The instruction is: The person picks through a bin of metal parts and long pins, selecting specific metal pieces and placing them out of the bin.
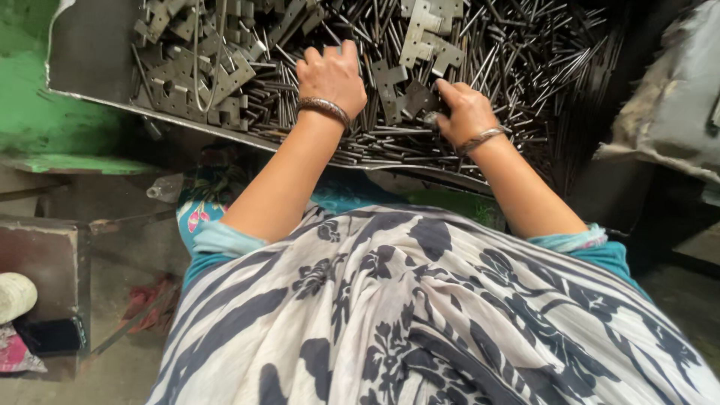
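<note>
Two hands palm-down, left hand [332, 77], right hand [466, 111] on metal pins [517, 67]

Far left, green wall [30, 90] above green ledge [75, 163]; near left, red rag [150, 296] on floor; far right, grey sack [667, 97].

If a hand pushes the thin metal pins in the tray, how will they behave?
The pins look round and smooth, so they probably roll and slide. Piled crisscross, they may tangle and move together. They look stiff, unlikely to bend under the left hand.
</note>
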